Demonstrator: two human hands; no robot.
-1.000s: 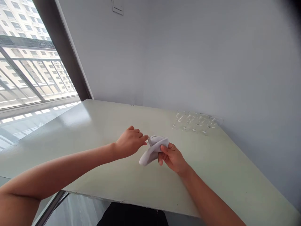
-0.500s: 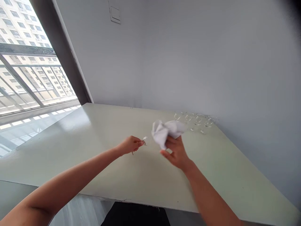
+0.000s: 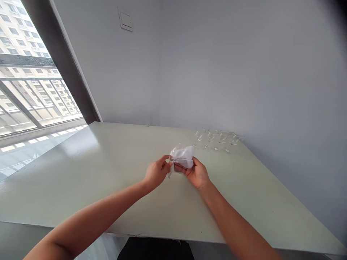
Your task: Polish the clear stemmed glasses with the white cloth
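Observation:
My left hand (image 3: 157, 172) is closed in a pinch on a small clear wine glass (image 3: 171, 159), most of which is hidden by fingers and cloth. A white cloth (image 3: 184, 153) is bunched around the glass's right side. My right hand (image 3: 197, 174) grips this cloth from the right and below, its fingers reaching under it towards the left hand. Both hands are close together above the middle of the table, and a corner of the cloth hangs down between them.
Several clear stemmed glasses (image 3: 210, 136) stand upright in a group towards the back right of the pale table (image 3: 121, 159), near the wall. A grey wall (image 3: 230, 65) rises behind. To the left is a window with a railing (image 3: 32, 97).
My right hand has brought the cloth left and down to the glass in my left hand. My left hand has shifted slightly right. The cloth now wraps against the glass.

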